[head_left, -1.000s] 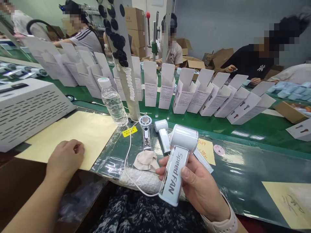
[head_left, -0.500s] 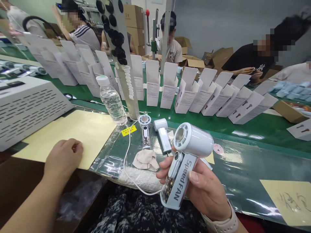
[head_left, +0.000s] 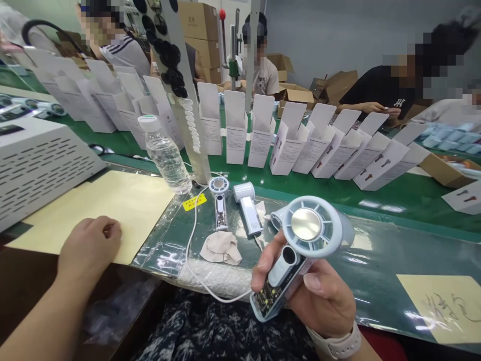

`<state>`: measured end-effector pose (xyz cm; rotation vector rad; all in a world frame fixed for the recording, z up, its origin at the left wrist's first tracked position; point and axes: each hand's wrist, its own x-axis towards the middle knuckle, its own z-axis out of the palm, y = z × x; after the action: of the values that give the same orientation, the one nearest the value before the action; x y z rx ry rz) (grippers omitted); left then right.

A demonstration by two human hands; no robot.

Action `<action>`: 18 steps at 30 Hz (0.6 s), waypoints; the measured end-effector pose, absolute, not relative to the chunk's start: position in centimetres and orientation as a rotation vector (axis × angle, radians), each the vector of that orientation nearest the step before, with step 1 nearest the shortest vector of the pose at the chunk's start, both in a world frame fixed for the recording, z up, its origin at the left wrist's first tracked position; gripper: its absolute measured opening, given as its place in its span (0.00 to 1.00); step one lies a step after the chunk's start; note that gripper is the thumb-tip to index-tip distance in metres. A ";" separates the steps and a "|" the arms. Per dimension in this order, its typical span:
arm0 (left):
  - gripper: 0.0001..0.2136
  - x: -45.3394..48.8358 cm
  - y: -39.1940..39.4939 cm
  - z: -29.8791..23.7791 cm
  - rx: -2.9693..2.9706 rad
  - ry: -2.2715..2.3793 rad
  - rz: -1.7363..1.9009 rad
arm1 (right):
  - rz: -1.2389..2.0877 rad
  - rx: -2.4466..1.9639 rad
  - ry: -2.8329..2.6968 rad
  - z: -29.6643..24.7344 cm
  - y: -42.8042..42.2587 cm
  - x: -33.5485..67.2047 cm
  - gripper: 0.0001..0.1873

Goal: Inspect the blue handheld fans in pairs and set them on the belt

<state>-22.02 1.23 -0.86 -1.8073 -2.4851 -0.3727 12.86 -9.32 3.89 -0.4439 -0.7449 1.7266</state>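
My right hand [head_left: 325,296] grips a pale blue handheld fan [head_left: 306,224] by its handle, above the table's front edge. The fan's round grille and silver hub are turned toward me, and a circuit board shows in the handle. A white cable [head_left: 193,233] runs to the foot of this handle; whether it is plugged in I cannot tell. On yellow paper [head_left: 145,205] at the left rests my left hand [head_left: 90,240], its fingers curled in. Beyond the held fan lie two more fans [head_left: 221,210] [head_left: 248,213], a partly hidden one [head_left: 277,218], and a crumpled cloth [head_left: 221,247].
A water bottle [head_left: 167,160] stands beside a metal post [head_left: 188,110]. A vented grey machine [head_left: 48,165] takes up the left. Open white boxes [head_left: 236,138] line the green belt [head_left: 255,178]. Across it, several people work. Another yellow sheet [head_left: 439,306] lies right.
The held fan has turned so its grille and circuit board face me; the lettered side has gone out of sight. My left hand still rests on the paper.
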 end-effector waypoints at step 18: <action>0.10 -22.6 1.3 -2.3 -1.779 -2.500 -0.524 | 0.492 -1.879 -1.224 2.0 -7.9 25.8 0.23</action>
<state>-22.65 1.28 -2.32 -1.7792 -2.4996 -0.5243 25.82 -7.94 1.95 -1.8795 -1.2236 0.4918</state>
